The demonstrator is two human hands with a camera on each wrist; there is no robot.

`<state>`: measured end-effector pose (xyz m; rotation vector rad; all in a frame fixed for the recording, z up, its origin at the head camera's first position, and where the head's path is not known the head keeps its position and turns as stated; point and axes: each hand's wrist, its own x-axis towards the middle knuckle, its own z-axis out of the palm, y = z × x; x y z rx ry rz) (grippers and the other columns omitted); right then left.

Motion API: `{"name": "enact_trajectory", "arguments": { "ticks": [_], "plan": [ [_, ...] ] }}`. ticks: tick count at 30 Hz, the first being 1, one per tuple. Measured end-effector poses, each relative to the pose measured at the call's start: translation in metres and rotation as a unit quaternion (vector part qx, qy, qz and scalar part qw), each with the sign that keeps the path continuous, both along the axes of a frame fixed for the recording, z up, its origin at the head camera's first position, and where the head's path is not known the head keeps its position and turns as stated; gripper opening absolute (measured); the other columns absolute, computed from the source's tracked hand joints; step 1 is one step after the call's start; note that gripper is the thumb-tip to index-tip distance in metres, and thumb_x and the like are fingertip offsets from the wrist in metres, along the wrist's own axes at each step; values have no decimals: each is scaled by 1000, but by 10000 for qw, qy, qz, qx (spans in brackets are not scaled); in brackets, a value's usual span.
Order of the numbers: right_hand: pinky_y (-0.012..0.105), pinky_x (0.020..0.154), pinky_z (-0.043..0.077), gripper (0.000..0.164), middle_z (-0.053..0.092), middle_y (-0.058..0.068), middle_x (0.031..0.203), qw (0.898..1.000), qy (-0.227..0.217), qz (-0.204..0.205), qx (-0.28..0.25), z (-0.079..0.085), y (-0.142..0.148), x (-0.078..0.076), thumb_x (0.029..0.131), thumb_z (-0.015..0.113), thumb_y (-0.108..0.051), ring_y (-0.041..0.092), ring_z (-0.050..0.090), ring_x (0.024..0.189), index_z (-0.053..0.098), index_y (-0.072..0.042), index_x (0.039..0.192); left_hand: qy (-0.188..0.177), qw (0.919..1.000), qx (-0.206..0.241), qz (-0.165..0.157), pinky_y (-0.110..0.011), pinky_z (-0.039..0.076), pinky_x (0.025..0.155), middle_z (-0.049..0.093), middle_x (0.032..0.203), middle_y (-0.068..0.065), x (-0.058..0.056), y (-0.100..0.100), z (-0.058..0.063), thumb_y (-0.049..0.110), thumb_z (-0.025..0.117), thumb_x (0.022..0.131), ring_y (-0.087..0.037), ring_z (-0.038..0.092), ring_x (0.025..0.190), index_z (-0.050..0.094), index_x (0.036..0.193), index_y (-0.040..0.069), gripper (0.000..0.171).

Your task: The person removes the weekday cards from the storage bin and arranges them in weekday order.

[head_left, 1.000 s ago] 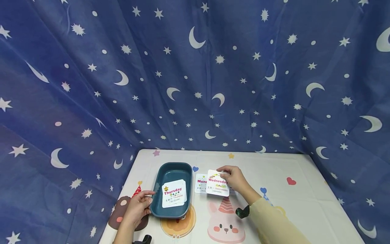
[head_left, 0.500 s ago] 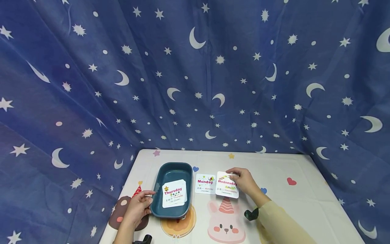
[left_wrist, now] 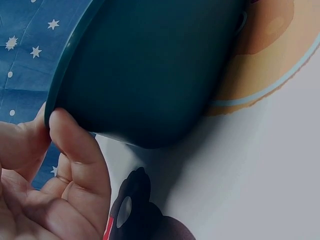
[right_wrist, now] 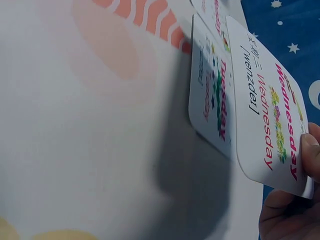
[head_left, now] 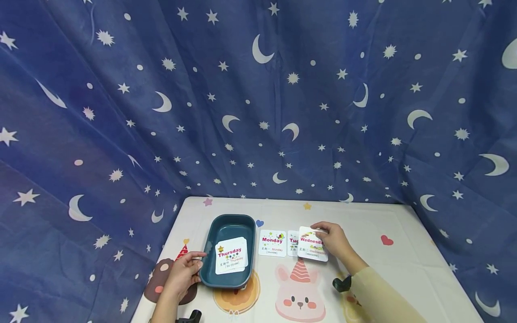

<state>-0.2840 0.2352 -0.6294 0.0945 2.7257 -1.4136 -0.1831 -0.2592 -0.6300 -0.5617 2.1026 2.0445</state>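
In the head view my right hand (head_left: 338, 244) pinches the white Wednesday card (head_left: 312, 251) at its upper right edge. It is held above the table and covers part of the Tuesday card (head_left: 292, 244). The right wrist view shows the thumb on the face of the Wednesday card (right_wrist: 267, 115), with the Tuesday card (right_wrist: 210, 85) lying below. To the left lies the Monday card (head_left: 272, 249). My left hand (head_left: 182, 274) pinches the rim of the dark teal tray (head_left: 230, 231). Inside the tray rests the Thursday card (head_left: 231, 253), overlapping at least one other card.
A white tablecloth (head_left: 363, 215) with printed cartoon animals, hearts and stars covers the table. Behind and at the sides hangs a blue curtain (head_left: 258, 112) with moons and stars.
My right hand has carried the Wednesday card to the right, from over the Monday card and across the Tuesday card. My left hand and the tray stay in place.
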Motion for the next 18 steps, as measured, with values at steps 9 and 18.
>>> {"name": "enact_trajectory", "arguments": {
  "ticks": [9, 18],
  "plan": [
    [65, 121, 41, 26, 68, 20, 144, 9998, -136, -27, 140, -6, 18, -4, 100, 68, -1, 45, 55, 144, 80, -12, 120, 57, 10000, 67, -4, -28, 53, 57, 62, 88, -5, 0, 0, 0, -6, 60, 102, -13, 53, 65, 67, 132, -5, 30],
    [66, 119, 42, 26, 67, 23, 144, 9994, -229, -36, 251, -7, 34, -7, 100, 68, -1, 47, 55, 142, 79, -11, 121, -28, 10000, 22, 36, -29, 54, 57, 61, 89, -5, -1, 0, 0, -7, 59, 102, -14, 53, 66, 67, 133, -4, 32]
  ]
}}
